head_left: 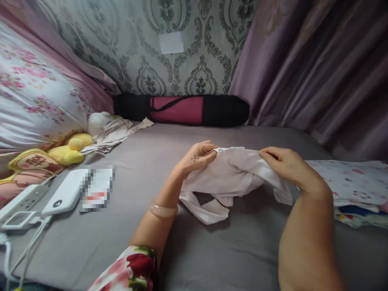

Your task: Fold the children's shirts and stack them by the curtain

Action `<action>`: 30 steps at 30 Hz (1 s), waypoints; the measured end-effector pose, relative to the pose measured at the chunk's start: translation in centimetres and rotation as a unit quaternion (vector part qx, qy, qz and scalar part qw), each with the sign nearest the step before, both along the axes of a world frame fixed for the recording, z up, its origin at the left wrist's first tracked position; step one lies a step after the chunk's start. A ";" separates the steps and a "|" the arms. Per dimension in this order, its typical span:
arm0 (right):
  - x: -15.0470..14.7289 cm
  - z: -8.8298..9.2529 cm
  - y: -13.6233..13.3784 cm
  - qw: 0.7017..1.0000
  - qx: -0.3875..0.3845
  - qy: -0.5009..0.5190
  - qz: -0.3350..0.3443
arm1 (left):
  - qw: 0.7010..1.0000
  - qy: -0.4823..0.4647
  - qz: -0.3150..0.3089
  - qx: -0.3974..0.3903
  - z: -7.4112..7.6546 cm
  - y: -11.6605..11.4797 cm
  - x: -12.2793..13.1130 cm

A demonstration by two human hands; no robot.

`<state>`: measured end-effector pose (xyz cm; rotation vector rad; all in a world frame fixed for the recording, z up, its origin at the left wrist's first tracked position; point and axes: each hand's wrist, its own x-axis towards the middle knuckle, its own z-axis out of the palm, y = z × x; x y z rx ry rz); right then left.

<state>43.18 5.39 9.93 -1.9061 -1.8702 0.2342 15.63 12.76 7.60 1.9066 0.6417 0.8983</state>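
Observation:
A white buttoned shirt (236, 171) is stretched between my two hands, lifted a little above the grey bed sheet (151, 161). My left hand (200, 155) pinches its upper edge near a small button (220, 150). At the other end of that edge, my right hand (280, 159) grips the cloth between thumb and fingers. The lower part droops in folds, and a loose strip (209, 214) hangs or rests near the sheet; I cannot tell which. A pale bangle (163, 210) circles my left wrist.
Folded patterned cloth (351, 182) lies at the right. On the left are a power bank (65, 192), a power strip (27, 198), cables, a blurred packet (98, 188), plush toys (71, 149) and a crumpled beige cloth (118, 135). A black and pink bag (178, 110) lies along the wall.

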 end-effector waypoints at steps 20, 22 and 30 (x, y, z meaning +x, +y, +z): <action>-6.2 -0.8 2.0 0.992 0.067 0.101 0.040 | 0.992 0.075 0.021 -0.096 -0.8 1.4 -1.5; -5.6 -1.5 2.6 0.991 0.084 0.104 0.013 | 0.990 0.088 0.034 -0.101 -0.8 1.8 -2.4; -4.7 -2.6 3.3 0.989 0.084 0.123 -0.005 | 0.983 0.097 0.094 -0.127 -0.1 2.6 -6.5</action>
